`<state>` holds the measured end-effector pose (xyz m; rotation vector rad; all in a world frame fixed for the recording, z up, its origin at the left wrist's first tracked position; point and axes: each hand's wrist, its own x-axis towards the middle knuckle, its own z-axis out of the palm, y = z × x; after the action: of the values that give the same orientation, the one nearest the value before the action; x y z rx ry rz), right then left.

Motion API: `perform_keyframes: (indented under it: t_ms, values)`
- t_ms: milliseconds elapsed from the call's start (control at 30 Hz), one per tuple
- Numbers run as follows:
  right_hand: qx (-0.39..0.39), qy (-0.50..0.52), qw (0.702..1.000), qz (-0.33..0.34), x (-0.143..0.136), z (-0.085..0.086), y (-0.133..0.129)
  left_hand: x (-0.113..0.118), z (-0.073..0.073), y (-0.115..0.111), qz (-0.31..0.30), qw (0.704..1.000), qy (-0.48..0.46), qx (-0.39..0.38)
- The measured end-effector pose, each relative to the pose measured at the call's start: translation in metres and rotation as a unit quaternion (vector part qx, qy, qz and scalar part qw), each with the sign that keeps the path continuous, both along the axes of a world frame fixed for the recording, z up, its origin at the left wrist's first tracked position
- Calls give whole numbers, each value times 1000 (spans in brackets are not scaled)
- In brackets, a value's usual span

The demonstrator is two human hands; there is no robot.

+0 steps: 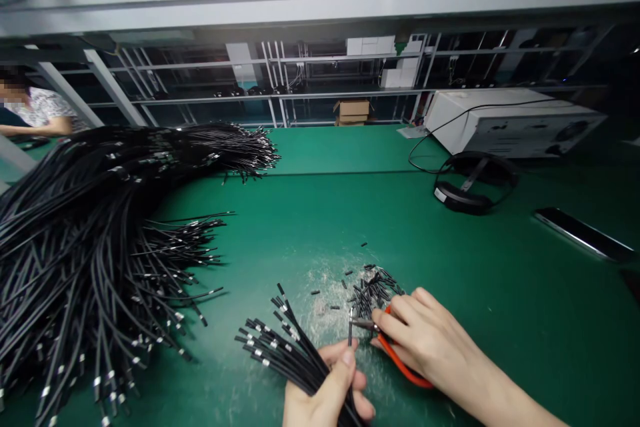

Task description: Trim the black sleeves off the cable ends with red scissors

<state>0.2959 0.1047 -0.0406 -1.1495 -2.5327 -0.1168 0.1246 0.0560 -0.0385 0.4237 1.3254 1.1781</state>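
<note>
In the lower middle of the frame, the left hand (327,390) has its grip wrapped around a bundle of black cables (293,347), whose white-banded ends fan out to the upper left. A single cable (350,333) stands nearly upright between its thumb and fingers, the top end poking out above the grip. To the right, the right hand (425,333) has its grip curled through the handles of orange-handled cutters (405,367); their metal tips point left and meet the upper part of that cable, though whether they touch it is hard to tell. Just above the tips lies a pile of short black pieces (374,290) among pale scraps (325,280).

A large heap of black cables (110,187) fills the left of the frame. The green surface (310,223) stretches from it to a black headset (477,183) and a phone (583,233) on the right, with a seam crossing above centre. A pale equipment case (515,123) sits at upper right.

The headset carries a small white label (441,195), too small to read, as are any marks on the cable bands.
</note>
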Motion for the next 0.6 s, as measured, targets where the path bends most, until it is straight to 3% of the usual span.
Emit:
perform_keyframes:
  t_ms: [600]
  values:
    - [-38,-12,999,-4,2,-4,-2,1,-5,2,-32,999,11,31]
